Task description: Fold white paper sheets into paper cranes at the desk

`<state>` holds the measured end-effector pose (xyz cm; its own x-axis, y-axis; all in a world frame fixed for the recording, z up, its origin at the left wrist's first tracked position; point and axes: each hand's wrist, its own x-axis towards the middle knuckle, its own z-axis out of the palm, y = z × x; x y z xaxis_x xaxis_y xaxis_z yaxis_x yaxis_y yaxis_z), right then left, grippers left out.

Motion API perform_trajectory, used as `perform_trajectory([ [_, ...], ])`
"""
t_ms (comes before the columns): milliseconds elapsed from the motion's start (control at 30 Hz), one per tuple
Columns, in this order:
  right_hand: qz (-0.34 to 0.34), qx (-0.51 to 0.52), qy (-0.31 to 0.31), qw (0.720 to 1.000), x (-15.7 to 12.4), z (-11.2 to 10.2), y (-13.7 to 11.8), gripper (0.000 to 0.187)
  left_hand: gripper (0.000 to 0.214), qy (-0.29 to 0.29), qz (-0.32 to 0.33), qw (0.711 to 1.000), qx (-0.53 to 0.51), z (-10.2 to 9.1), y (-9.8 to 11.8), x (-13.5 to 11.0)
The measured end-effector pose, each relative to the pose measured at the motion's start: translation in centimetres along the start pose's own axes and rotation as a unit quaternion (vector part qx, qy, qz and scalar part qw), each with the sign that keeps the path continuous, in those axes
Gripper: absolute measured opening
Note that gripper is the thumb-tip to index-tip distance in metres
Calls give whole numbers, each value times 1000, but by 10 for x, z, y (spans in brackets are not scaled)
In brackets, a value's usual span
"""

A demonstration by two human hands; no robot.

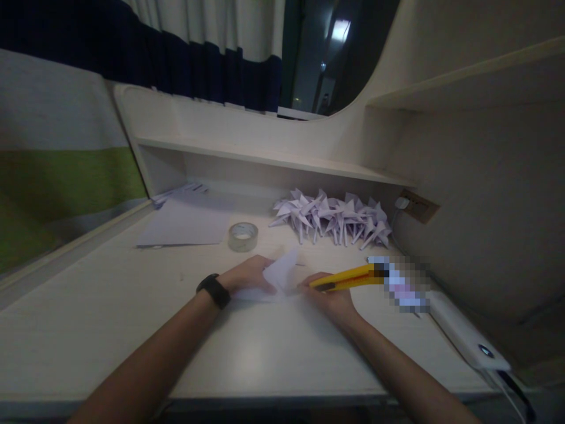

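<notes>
desk (260,365): passable left of the left forearm (168,347) and between both arms. tape roll (242,240) blocks just beyond left hand (249,275); folded-paper cluster (324,207) crowds back right; shelf (273,156) overhangs rear.

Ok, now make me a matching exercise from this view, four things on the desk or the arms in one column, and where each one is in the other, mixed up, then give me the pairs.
Things
1. tape roll
2. yellow cutter
3. black watch
4. folded-paper shapes

Places
A. held in the right hand
B. bunched together, left of the wall socket
C. just right of the flat paper sheets
D. strapped on the wrist behind the left hand

Pairs: 1-C, 2-A, 3-D, 4-B
</notes>
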<state>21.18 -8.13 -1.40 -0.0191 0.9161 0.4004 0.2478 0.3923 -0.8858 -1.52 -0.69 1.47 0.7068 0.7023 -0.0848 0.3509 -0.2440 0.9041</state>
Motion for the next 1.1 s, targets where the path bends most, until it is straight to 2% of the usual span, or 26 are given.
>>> perform_trajectory([
  [467, -9, -32, 8, 999, -5, 1, -1, 14, 43, 10, -7, 999, 37, 1, -8, 4],
  [833, 2, -25, 11, 1000, -4, 1, 3, 13, 46, 11, 2, 999, 52, 1, 0, 0],
  [1100, -22, -41, -2, 999, -6, 1, -2, 7, 41, 8, -3, 998, 57, 1, -3, 2],
])
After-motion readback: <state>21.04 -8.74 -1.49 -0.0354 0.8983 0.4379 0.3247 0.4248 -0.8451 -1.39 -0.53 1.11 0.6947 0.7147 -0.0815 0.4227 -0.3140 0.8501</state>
